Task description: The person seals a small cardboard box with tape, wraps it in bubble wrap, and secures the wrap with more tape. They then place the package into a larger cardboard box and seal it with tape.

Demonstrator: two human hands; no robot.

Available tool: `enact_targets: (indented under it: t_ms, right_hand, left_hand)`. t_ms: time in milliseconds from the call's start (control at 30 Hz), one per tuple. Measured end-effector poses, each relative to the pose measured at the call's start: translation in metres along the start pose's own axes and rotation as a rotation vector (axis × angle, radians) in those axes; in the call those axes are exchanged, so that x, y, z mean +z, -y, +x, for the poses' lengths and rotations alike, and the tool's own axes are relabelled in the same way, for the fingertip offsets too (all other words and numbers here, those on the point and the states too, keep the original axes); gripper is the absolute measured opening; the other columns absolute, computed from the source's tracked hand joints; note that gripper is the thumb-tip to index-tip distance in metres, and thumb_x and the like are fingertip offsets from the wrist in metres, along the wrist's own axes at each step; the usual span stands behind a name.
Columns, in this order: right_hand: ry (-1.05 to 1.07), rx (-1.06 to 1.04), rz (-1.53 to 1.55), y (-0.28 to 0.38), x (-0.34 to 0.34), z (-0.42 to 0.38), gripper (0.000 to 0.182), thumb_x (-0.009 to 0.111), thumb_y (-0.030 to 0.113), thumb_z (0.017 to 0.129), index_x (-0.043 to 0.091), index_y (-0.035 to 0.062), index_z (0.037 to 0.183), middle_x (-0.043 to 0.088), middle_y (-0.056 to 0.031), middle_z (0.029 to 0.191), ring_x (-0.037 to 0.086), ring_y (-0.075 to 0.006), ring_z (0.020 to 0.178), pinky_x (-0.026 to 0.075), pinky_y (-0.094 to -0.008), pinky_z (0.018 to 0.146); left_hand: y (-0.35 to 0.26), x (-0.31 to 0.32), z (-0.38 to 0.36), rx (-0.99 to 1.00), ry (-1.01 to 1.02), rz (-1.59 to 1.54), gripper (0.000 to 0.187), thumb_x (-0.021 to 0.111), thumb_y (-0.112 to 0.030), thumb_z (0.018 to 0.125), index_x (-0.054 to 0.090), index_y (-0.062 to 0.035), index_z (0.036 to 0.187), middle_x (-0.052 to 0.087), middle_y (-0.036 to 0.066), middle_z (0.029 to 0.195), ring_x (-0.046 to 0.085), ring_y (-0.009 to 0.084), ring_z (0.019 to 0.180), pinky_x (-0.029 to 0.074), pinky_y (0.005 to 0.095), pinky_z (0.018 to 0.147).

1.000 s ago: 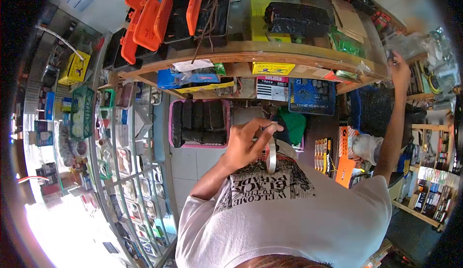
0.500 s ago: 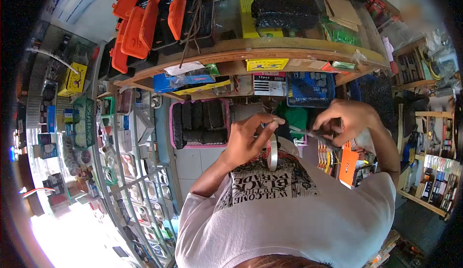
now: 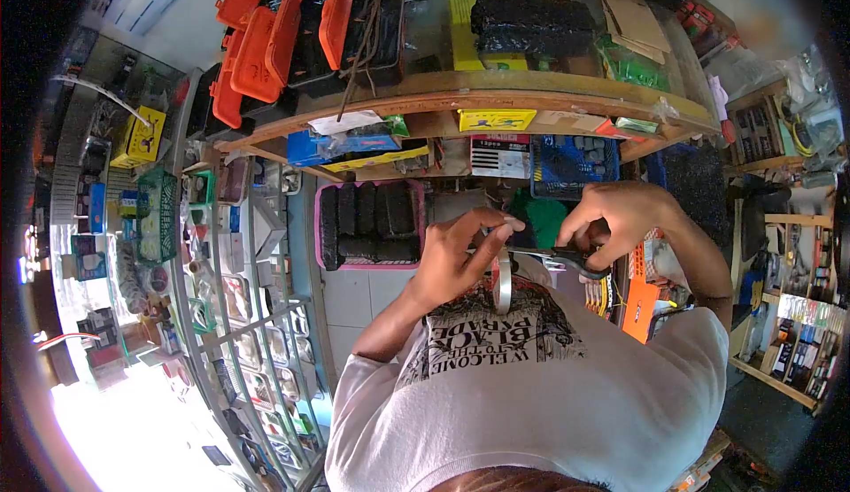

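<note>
My left hand (image 3: 462, 257) is closed in a pinch, thumb against forefinger, in front of my chest. From these fingertips hangs a roll of tape (image 3: 504, 290), a narrow pale ring seen nearly edge-on. My right hand (image 3: 630, 222) is wrapped round the dark handles of a pair of scissors (image 3: 586, 270). Their blades point left and lie close to the left fingertips and the top of the roll. Below both hands shows my white shirt (image 3: 531, 395) with black print.
Ahead runs a wood-edged glass counter (image 3: 434, 98) with orange-lidded boxes (image 3: 261, 49) and a black wrapped bundle (image 3: 531, 24). Beneath stand a pink basket (image 3: 370, 266) of black blocks and a blue basket (image 3: 575, 169). Glass shelving (image 3: 257, 337) lies left; an orange box (image 3: 639, 310) sits below my right hand.
The scissors have moved left, their blades now up to the left fingertips. My right hand has shifted slightly left with them; the left hand keeps its pinch on the tape.
</note>
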State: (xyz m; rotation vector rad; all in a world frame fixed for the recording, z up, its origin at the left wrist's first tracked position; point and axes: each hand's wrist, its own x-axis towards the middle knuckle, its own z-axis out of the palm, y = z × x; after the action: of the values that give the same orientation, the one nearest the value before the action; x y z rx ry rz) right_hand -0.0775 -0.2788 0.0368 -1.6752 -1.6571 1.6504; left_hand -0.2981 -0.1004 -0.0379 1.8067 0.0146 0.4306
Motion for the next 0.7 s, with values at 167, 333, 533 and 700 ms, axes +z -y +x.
enact_targets:
  t_ms: [167, 333, 533, 700]
  right_hand:
    - [0.026, 0.012, -0.013, -0.002, -0.002, 0.003, 0.055, 0.079, 0.030, 0.074, 0.068, 0.0002, 0.119, 0.075, -0.0143, 0.092, 0.068, -0.0194, 0.069, 0.055, -0.0327, 0.066]
    - [0.013, 0.000, -0.027, -0.002, -0.001, 0.003, 0.053, 0.079, 0.028, 0.076, 0.067, -0.0004, 0.120, 0.076, -0.0142, 0.093, 0.068, -0.0182, 0.070, 0.055, -0.0321, 0.065]
    - [-0.066, -0.037, 0.098, -0.004, 0.005, 0.000, 0.042, 0.077, 0.013, 0.074, 0.071, -0.0013, 0.114, 0.072, -0.0079, 0.074, 0.058, -0.0115, 0.055, 0.046, -0.0277, 0.052]
    - [-0.076, -0.025, 0.059, -0.006, 0.004, 0.000, 0.043, 0.079, 0.014, 0.075, 0.070, -0.0015, 0.115, 0.074, -0.0096, 0.078, 0.061, -0.0114, 0.057, 0.049, -0.0276, 0.054]
  left_hand:
    - [-0.001, 0.001, 0.000, -0.026, -0.001, 0.003, 0.012, 0.062, -0.008, 0.098, 0.068, 0.0003, 0.104, 0.073, 0.014, 0.093, 0.069, 0.0179, 0.062, 0.053, 0.0309, 0.058]
    - [0.002, 0.000, 0.001, -0.036, 0.008, 0.014, 0.012, 0.065, -0.010, 0.097, 0.068, 0.0005, 0.102, 0.074, 0.014, 0.093, 0.070, 0.0178, 0.064, 0.054, 0.0306, 0.059]
    - [0.007, -0.002, -0.002, -0.036, 0.051, -0.089, 0.037, 0.081, -0.016, 0.084, 0.063, 0.0016, 0.112, 0.074, 0.011, 0.093, 0.074, 0.0199, 0.078, 0.059, 0.0300, 0.068]
    - [0.013, -0.007, -0.006, -0.058, 0.184, -0.204, 0.072, 0.088, -0.015, 0.077, 0.047, -0.0014, 0.134, 0.067, 0.014, 0.114, 0.070, 0.0239, 0.104, 0.057, 0.0351, 0.083]
